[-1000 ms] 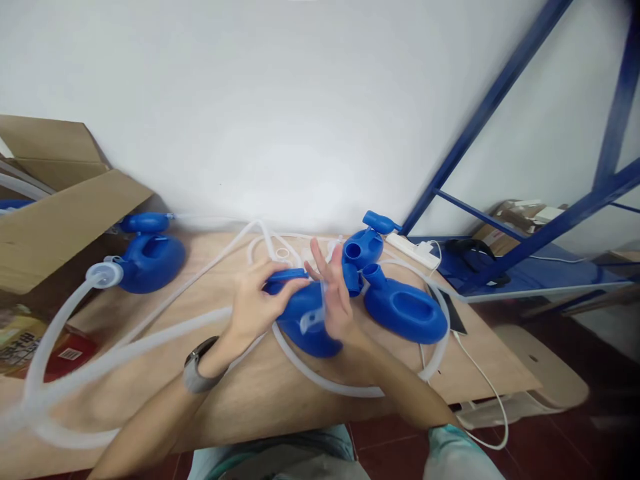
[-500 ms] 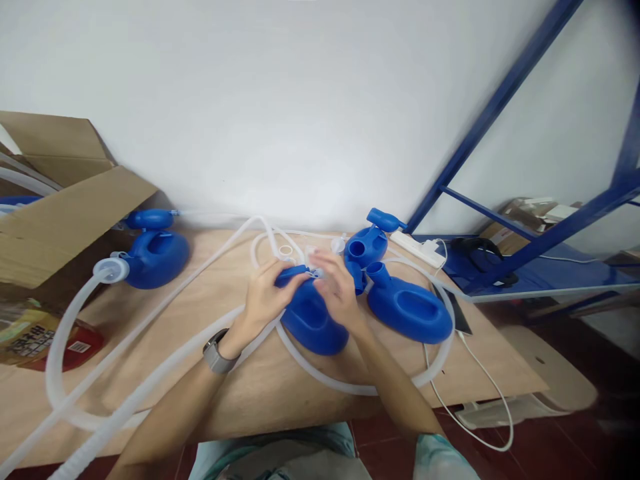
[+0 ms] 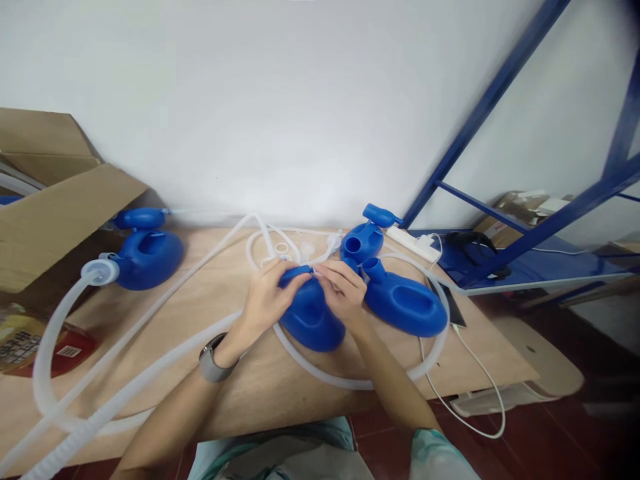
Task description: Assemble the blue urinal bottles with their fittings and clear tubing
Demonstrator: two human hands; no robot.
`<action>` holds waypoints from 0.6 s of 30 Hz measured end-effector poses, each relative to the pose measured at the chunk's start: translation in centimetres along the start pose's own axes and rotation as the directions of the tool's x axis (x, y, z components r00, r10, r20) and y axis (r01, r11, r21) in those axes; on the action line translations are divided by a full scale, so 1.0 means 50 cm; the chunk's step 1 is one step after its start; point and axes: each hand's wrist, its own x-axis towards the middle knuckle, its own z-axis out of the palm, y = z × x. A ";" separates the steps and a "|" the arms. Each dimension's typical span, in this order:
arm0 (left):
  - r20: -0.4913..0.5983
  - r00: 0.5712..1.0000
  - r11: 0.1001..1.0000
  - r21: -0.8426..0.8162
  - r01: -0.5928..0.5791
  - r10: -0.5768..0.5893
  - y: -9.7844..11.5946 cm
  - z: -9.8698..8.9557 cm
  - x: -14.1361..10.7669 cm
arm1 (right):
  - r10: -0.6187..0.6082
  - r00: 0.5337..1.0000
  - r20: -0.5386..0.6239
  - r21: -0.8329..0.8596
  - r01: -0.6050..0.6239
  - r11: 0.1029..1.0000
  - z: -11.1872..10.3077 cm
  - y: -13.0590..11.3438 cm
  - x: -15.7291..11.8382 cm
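Observation:
My left hand [image 3: 270,293] is closed around a small blue plastic piece [image 3: 295,271], with the thumb pressed along its side. At the right end of that piece my right hand [image 3: 345,288] pinches with thumb and fingertips; what lies between them is too small and covered to make out. Just below both hands rests a blue bottle with a molded hollow [image 3: 313,323], its upper part hidden by the fingers. Behind the hands, a pale ring [image 3: 281,248] and a clear round cap [image 3: 307,251] lie on the wooden table [image 3: 280,393].
More blue bottles stand right [image 3: 407,307] and left [image 3: 150,260]. Long translucent hoses [image 3: 170,363] loop across the table. At the left are an open cardboard box [image 3: 70,213] and a red-yellow package [image 3: 65,350]. A power strip [image 3: 413,245] sits near the blue metal frame [image 3: 480,120].
My right hand, spread over the piece before, has closed into a pinch at its end. The left hand keeps its hold. The view has shifted slightly.

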 end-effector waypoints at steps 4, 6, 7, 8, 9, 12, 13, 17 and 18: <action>-0.018 0.998 0.998 0.037 -0.052 0.053 0.002 0.001 0.000 | 0.101 0.994 0.042 -0.092 -0.097 0.991 0.002 -0.005 0.000; -0.038 0.997 0.997 0.041 -0.072 0.073 0.003 -0.004 0.003 | 0.054 0.990 0.129 -0.120 -0.039 0.992 0.000 -0.007 0.006; -0.042 0.996 0.996 0.041 -0.076 0.078 0.004 -0.007 0.005 | 0.031 0.988 0.152 -0.127 -0.012 0.992 -0.002 -0.009 0.009; -0.043 0.996 0.996 0.045 -0.078 0.080 0.005 -0.010 0.007 | 0.015 0.986 0.168 -0.129 0.007 0.992 -0.004 -0.011 0.012; -0.043 0.996 0.995 0.053 -0.079 0.081 0.006 -0.013 0.010 | 0.009 0.984 0.176 -0.124 0.013 0.992 -0.006 -0.013 0.014; -0.046 0.994 0.991 0.086 -0.099 0.103 0.011 -0.021 0.013 | 0.042 0.983 0.180 -0.059 -0.032 0.998 -0.008 -0.021 0.017; -0.048 0.991 0.988 0.101 -0.117 0.122 0.012 -0.022 0.013 | 0.073 0.981 0.183 -0.033 -0.068 0.997 -0.009 -0.023 0.017; -0.057 0.971 0.959 0.179 -0.221 0.234 0.017 -0.025 0.010 | 0.178 0.961 0.212 0.007 -0.183 0.983 -0.010 -0.029 0.009; -0.062 0.966 0.953 0.189 -0.236 0.252 0.018 -0.025 0.009 | 0.191 0.956 0.224 0.019 -0.200 0.980 -0.011 -0.030 0.009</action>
